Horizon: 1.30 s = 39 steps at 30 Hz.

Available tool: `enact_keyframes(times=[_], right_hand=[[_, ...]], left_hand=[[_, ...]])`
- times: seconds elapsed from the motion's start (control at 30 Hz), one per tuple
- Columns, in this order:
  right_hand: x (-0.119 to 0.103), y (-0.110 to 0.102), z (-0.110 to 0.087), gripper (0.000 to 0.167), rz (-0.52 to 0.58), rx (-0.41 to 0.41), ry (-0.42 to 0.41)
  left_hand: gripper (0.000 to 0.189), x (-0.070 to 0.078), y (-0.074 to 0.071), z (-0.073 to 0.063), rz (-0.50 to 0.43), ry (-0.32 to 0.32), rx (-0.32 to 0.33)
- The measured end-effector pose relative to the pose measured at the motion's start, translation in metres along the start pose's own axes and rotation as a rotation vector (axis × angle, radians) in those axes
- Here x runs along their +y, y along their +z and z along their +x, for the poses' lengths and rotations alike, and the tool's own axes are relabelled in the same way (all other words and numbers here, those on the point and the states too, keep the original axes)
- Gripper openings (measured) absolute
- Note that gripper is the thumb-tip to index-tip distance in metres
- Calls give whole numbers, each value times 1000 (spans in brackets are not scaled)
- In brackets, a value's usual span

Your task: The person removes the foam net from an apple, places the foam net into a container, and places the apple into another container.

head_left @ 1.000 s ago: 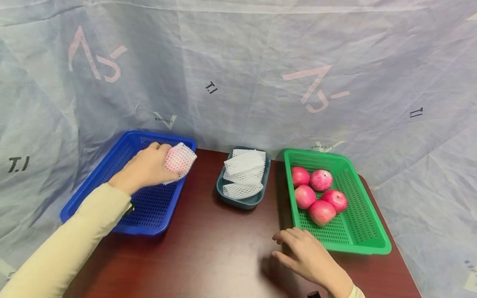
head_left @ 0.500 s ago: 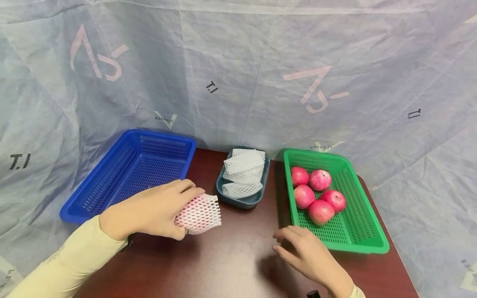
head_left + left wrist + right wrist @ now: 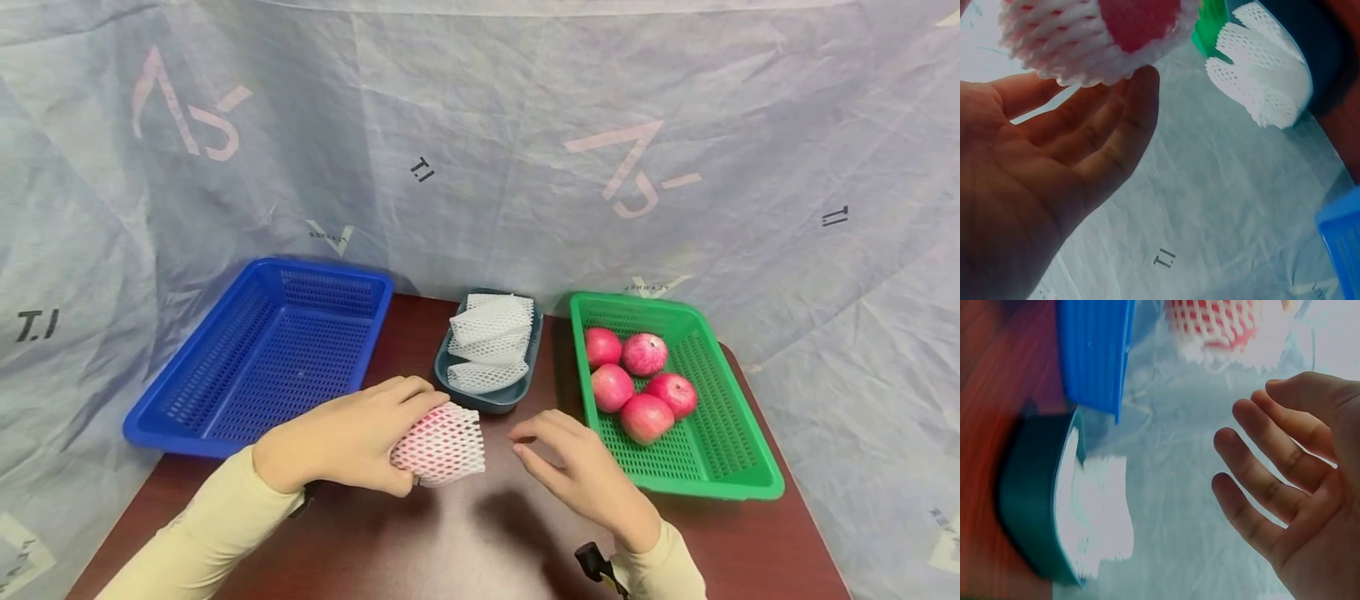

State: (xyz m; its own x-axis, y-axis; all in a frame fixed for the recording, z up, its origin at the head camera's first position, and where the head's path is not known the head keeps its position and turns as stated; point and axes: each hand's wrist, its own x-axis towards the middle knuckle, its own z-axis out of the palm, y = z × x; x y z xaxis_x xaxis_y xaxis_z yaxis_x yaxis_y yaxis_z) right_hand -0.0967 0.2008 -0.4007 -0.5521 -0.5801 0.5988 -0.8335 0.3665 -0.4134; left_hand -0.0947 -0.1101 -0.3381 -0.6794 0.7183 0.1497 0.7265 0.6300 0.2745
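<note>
My left hand (image 3: 352, 437) grips a red apple wrapped in a white foam net (image 3: 441, 446), held over the table in front of the small dark tray. Fingers and thumb curl round its left side. In the left wrist view, bare red skin of the apple (image 3: 1141, 22) shows through the net's opening. To the right, my right hand (image 3: 581, 475) hovers with relaxed, slightly bent fingers and holds nothing. A gap separates its fingertips from the netted apple. The right wrist view shows these fingers (image 3: 1260, 481) spread, with the netted apple beyond them.
At the left stands a blue slotted basket (image 3: 300, 350). A dark blue-green tray (image 3: 501, 406) with several white foam nets (image 3: 491, 321) sits at the back centre. Several red apples (image 3: 646, 419) lie in a green basket (image 3: 720, 433) at right. A grey cloth (image 3: 480, 125) hangs behind the table.
My left hand has carried the netted apple from over the blue basket rightward and toward me, to the table's middle. My right hand has moved a little left and forward, toward it.
</note>
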Motion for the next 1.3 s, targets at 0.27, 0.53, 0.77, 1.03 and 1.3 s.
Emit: enact_keyframes(times=[0.27, 0.53, 0.77, 1.03, 1.3], right_hand=[[-2, 14, 13, 20, 128, -5, -23], [-2, 21, 14, 34, 160, -5, -70], [-1, 19, 15, 56, 154, -54, -29], [0, 21, 14, 67, 114, -123, 32], [-2, 25, 14, 72, 49, -27, -19]], left_hand=[[83, 9, 8, 11, -18, 10, -27], [85, 11, 14, 15, -15, 60, -2], [83, 14, 13, 19, -17, 85, 18], [79, 18, 12, 24, -53, 112, 29], [78, 18, 16, 24, -93, 125, 46]])
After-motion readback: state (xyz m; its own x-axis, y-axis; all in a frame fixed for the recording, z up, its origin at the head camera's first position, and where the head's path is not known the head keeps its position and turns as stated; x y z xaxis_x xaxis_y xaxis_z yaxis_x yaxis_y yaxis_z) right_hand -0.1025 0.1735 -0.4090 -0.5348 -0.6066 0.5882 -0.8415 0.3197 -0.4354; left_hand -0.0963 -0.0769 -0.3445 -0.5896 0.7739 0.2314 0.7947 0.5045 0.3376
